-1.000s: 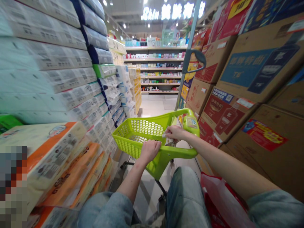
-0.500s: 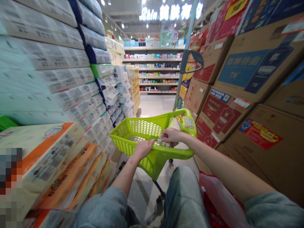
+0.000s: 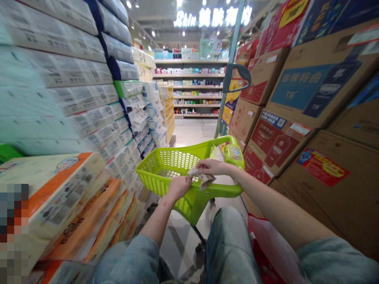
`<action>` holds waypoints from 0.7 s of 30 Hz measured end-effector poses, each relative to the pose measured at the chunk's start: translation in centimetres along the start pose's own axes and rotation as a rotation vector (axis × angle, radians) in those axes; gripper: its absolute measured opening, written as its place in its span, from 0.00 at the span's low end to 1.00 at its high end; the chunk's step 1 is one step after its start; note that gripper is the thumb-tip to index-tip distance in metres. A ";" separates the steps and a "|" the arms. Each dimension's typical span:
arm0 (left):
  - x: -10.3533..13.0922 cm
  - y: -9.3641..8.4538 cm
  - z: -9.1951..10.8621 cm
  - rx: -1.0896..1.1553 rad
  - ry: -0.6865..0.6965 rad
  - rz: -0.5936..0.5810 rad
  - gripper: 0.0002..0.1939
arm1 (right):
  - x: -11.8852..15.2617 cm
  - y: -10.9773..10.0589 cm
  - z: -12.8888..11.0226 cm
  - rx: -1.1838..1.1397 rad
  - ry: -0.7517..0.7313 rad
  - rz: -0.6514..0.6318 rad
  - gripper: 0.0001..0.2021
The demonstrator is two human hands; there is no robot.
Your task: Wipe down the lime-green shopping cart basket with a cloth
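Observation:
A crumpled whitish cloth or tissue (image 3: 207, 181) with darker marks hangs from my right hand (image 3: 213, 167), whose fingers are closed on it above the cart's near rim. My left hand (image 3: 179, 187) is closed at the near rim of the green cart (image 3: 189, 203), close to the left end of the cloth; whether it grips the rim or the cloth is hidden. The cart's perforated basket shows white floor through its holes, and its thick handle curves round on the right.
Packaged paper goods (image 3: 74, 71) are stacked high on the left, with orange-and-cream packs (image 3: 79, 225) lower down. Cardboard boxes (image 3: 296, 94) rise on the right. A pole with a grey handle (image 3: 227, 81) stands ahead, before stocked shelves (image 3: 195, 75). A red bag (image 3: 266, 256) lies beside my leg.
More of the crumpled cloth now shows below my right hand, which has shifted slightly left. My left hand has barely moved, its fingers now curled more tightly.

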State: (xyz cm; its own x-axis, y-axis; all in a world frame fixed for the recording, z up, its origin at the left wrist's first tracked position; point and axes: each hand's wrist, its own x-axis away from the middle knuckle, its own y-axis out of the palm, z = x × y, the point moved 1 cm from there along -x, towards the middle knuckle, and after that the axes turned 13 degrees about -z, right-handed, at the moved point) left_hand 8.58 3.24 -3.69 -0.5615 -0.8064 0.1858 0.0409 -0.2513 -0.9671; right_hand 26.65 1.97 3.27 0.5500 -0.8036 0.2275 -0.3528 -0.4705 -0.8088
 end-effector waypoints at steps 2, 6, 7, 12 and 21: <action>-0.1 0.0 -0.4 -0.011 0.017 -0.037 0.34 | -0.1 0.4 -0.2 -0.017 -0.008 -0.200 0.10; -0.2 0.1 -1.5 -0.036 0.012 -0.024 0.32 | -0.3 0.6 -0.4 -0.004 0.027 -0.236 0.10; -0.2 0.2 -1.8 -0.046 0.004 -0.003 0.32 | -0.3 0.6 -0.3 -0.010 0.026 -0.232 0.10; 0.0 0.6 -2.5 -0.112 -0.057 0.075 0.31 | 0.9 0.3 -0.2 -0.218 -0.039 -0.279 0.15; 0.4 0.4 -1.2 -0.191 -0.001 0.059 0.25 | 4.1 1.8 -3.8 0.084 0.046 -0.084 0.19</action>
State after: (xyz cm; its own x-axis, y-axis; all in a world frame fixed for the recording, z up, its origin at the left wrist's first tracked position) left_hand 7.42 3.45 -4.22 -0.5620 -0.8172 0.1278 -0.0842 -0.0972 -0.9917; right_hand 25.40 -3.58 4.79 0.5391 -0.7792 0.3197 -0.2408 -0.5064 -0.8280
